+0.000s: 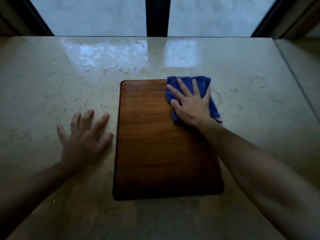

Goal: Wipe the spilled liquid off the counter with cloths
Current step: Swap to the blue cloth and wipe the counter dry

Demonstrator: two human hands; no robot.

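Lying flat on the pale stone surface (43,87), near its front edge: a brown wooden board (155,144) with rounded corners, taken here as the landmark. Pressing down on a crumpled blue cloth (204,84) at the board's far right corner: the right hand (190,103), palm down, fingers (194,87) spreading apart over the fabric and not closing around it. Straddling that corner: the cloth, partly overlapping the board and partly resting on the stone just beyond the board's right edge, with a loose tail trailing toward the near side past the wrist. Resting just left of the board, beside its left edge about midway along: the left hand (83,135), palm down on the stone, fingers (102,123) splaying apart and holding nothing. Glistening beyond the board's far edge, toward the window (97,16): a broad patch of spilled liquid (110,54), reflecting daylight in irregular blotches. Speckling the board's far left corner: a few small droplets (138,84). Extending from the near side toward the board on either flank: both bare forearms. Standing behind the surface, beyond the spill: the window's dark central frame post (156,16).
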